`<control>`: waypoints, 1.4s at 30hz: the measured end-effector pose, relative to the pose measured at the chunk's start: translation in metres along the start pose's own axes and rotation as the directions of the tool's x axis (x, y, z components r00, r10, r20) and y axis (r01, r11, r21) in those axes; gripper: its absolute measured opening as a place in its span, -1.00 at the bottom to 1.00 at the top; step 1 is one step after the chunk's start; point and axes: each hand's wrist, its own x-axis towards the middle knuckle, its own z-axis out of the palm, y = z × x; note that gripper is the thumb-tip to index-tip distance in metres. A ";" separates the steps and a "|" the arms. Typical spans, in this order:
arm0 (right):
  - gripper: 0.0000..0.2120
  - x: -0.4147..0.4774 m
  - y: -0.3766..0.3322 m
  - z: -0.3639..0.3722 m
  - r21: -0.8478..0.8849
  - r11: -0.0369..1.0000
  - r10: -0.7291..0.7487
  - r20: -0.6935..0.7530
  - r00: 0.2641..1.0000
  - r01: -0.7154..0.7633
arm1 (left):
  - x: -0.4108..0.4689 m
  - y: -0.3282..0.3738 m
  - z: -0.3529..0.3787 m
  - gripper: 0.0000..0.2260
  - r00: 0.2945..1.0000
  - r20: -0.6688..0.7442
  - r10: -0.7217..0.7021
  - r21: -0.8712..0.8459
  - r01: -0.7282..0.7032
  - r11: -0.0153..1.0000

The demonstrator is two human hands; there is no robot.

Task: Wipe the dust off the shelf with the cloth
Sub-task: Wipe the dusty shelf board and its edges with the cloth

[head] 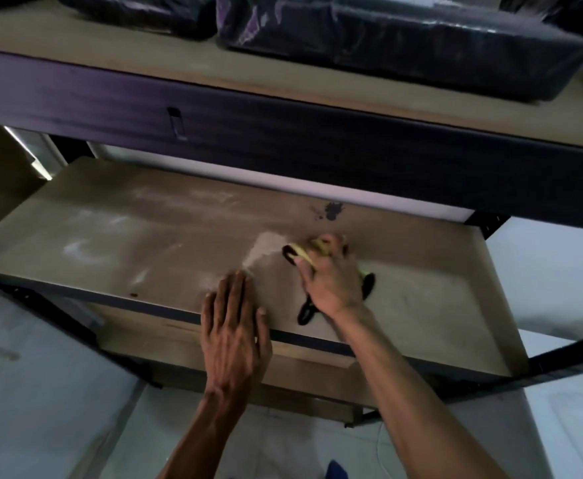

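A brown board shelf (117, 243) with a dark metal frame spans the middle of the head view. White dust lies in smears across its left half, and a thicker white dust pile (264, 250) sits just left of the cloth. My right hand (331, 278) presses a yellow cloth with black edging (298, 254) onto the shelf; most of the cloth is hidden under the hand. My left hand (235, 323) lies flat, fingers together, on the shelf's front edge, holding nothing. The shelf right of the cloth looks free of dust.
A dark stain (331, 210) marks the shelf behind the cloth. The upper shelf (145, 63) overhangs close above and carries dark plastic-wrapped bundles (404, 39). A lower shelf (300, 375) and a pale floor (41, 392) lie below.
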 end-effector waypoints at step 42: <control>-0.77 0.035 0.000 -0.002 0.191 0.974 -0.085 -0.179 0.980 0.119 | 0.012 0.004 -0.003 -0.46 0.998 0.034 -0.061 0.050 0.059 0.997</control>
